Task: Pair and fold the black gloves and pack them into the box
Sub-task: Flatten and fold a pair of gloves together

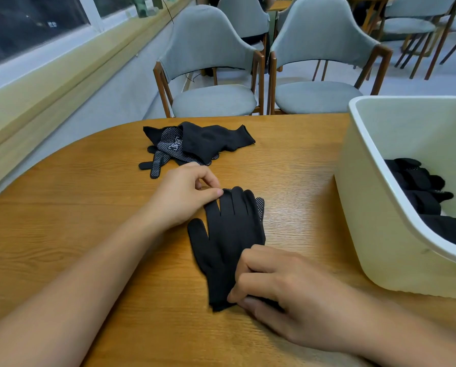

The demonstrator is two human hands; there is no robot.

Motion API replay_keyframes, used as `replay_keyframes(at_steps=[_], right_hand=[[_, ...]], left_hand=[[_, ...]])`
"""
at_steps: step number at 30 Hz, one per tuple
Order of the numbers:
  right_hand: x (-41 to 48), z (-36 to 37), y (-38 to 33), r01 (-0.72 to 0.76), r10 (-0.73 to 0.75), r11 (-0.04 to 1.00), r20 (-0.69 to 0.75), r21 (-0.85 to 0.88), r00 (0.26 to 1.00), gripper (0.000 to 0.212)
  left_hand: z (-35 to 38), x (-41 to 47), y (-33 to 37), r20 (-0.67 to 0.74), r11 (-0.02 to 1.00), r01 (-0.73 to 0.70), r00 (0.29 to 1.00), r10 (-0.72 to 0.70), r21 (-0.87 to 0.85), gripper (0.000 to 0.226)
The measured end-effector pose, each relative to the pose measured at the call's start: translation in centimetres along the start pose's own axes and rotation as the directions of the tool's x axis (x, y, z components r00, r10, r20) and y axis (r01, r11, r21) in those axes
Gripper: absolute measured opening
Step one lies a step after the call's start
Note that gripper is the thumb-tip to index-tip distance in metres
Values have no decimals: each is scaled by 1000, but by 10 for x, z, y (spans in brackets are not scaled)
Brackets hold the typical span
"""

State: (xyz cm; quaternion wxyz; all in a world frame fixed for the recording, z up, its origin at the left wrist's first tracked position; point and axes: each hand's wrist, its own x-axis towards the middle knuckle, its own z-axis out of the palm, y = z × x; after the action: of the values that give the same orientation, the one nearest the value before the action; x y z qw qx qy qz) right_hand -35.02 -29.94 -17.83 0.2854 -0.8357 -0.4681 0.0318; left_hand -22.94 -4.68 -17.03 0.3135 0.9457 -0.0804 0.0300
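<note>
**A stacked pair of black gloves held flat at both ends**

A wooden table [89,234] with a rounded edge fills the lower view. On its right side stands a white plastic box [367,221], tall-walled, with several folded black gloves [423,192] lying in a row along its bottom. Beyond the far edge of the table are two grey upholstered chairs [211,49] with wooden legs, side by side, and more of the same kind behind them.

Near the far edge lies a loose heap of black gloves [195,144], some with their white-dotted palms up, the fingers of one pointing toward the person.

Closer in, at the middle of the table, a pair of gloves [229,234] lies flat, one on the other, fingers away from the person and cuffs toward them. The dotted edge of the lower glove shows at the right side of the upper one.

The left hand [184,197] pinches a glove fingertip at the far left of the pair between thumb and forefinger. The right hand [282,284] has its fingers curled over the cuff end and grips it against the thumb.
</note>
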Motion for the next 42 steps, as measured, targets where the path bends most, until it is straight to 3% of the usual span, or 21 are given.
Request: replay_keyframes(at_steps=[6,11,20,23,30,38,42], right_hand=[[1,0,-2,6,-6,1000,10,-7,1000,11],[2,0,-2,7,-7,1000,9,-2,1000,10],[1,0,-2,-1,1,1000,16,-4,1000,11],[2,0,-2,-7,7,1000,16,-11,1000,12],[1,-1,-3,-3,3,1000,15,-11,1000,12],[1,-1,-2,11,-11,1000,12,-16,1000,13],[1,-1,-2,5,-4,1000,14,-17,1000,13]], left_hand=[[3,3,6,7,997,13,1000,-13,-80,7],[13,6,4,-3,998,-1,1000,0,-63,18],[12,6,9,42,1000,-24,999,24,-11,16],[10,6,10,56,1000,13,998,-11,-28,7],[2,7,4,20,994,62,998,-61,-86,11],[6,8,1,4,971,48,999,-48,-233,34],[7,7,7,-35,990,-43,999,39,-137,17]])
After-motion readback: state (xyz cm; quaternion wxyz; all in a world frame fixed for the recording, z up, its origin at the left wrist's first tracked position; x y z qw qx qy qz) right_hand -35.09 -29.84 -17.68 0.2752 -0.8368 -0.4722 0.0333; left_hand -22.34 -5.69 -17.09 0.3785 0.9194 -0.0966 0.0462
